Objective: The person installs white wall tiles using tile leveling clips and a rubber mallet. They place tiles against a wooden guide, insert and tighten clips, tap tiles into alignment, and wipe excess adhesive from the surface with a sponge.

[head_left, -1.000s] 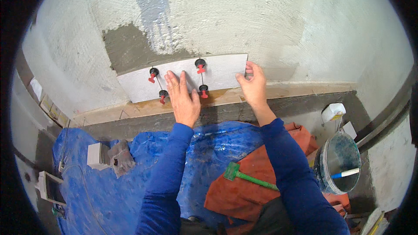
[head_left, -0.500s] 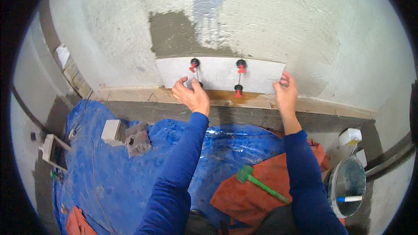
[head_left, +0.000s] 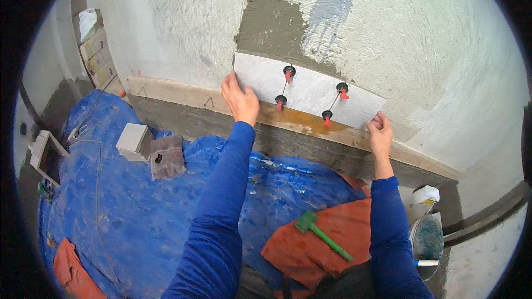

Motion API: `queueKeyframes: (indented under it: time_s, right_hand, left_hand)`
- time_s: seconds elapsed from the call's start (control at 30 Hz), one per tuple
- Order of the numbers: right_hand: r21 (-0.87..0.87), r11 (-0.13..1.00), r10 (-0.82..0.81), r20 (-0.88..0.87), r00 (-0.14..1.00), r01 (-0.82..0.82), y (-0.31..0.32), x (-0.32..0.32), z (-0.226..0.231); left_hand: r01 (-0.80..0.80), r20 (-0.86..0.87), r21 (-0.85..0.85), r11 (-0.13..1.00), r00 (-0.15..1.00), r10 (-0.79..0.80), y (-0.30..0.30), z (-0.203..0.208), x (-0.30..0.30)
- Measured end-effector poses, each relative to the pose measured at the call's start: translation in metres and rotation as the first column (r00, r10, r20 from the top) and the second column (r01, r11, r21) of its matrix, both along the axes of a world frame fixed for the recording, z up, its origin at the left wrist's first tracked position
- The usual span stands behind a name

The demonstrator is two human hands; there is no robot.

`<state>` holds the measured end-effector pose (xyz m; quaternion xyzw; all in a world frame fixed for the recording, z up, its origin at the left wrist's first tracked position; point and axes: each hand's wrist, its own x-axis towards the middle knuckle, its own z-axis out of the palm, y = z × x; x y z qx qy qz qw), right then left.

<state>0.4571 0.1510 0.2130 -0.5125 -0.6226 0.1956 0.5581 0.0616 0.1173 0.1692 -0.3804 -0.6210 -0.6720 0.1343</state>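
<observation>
A long, light grey tile (head_left: 313, 86) stands against the wall, its lower edge along a wooden batten (head_left: 177, 93). Two clamps, each with a pair of black suction cups and red levers joined by a thin rod, sit on its face: one clamp (head_left: 288, 72) left of the middle, the other clamp (head_left: 342, 89) to the right. My left hand (head_left: 242, 101) grips the tile's left end, fingers at the edge and thumb across the front. At the opposite end my right hand (head_left: 380, 134) pinches the lower right corner. Grey mortar (head_left: 271, 25) covers the wall above the tile.
A blue tarp (head_left: 166, 216) covers the floor, with a stack of small tiles (head_left: 132, 139) and a dusty bag (head_left: 167, 158) on it. A green mallet (head_left: 327, 238) lies on orange cloth (head_left: 288, 243). At right stands a bucket (head_left: 426, 238) beside a white container (head_left: 425, 195).
The view has turned, so the tile appears farther right and more slanted. My left hand has shifted from the tile's lower front to its left end; my right hand has slid down to the lower corner.
</observation>
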Motion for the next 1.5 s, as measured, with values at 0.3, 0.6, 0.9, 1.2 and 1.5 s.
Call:
queueKeyframes:
  time_s: [0.3,0.6,0.9,1.2,1.5]
  right_hand:
    - [-0.034,0.999,-0.030,0.010,1.000,0.030,-0.005,-0.005,0.004]
    - [-0.041,0.998,-0.049,-0.065,0.997,0.046,0.007,-0.002,-0.004]
    - [0.020,0.996,-0.083,-0.018,0.996,0.084,0.011,0.001,-0.004]
    - [0.218,0.907,-0.394,0.145,0.907,0.359,0.007,-0.030,-0.006]
    - [0.246,0.885,-0.437,0.153,0.886,0.394,0.016,-0.038,-0.013]
  left_hand:
    - [0.011,0.060,-0.015,1.000,0.998,-0.010,0.001,0.001,-0.014]
    - [0.182,0.184,0.040,0.982,0.965,-0.186,0.008,-0.003,-0.035]
    - [0.385,0.265,0.097,0.918,0.879,-0.397,0.005,-0.004,-0.054]
    - [0.329,0.196,-0.009,0.944,0.927,-0.321,-0.002,0.013,-0.054]
    - [0.160,0.138,-0.107,0.981,0.980,-0.144,0.004,0.017,-0.047]
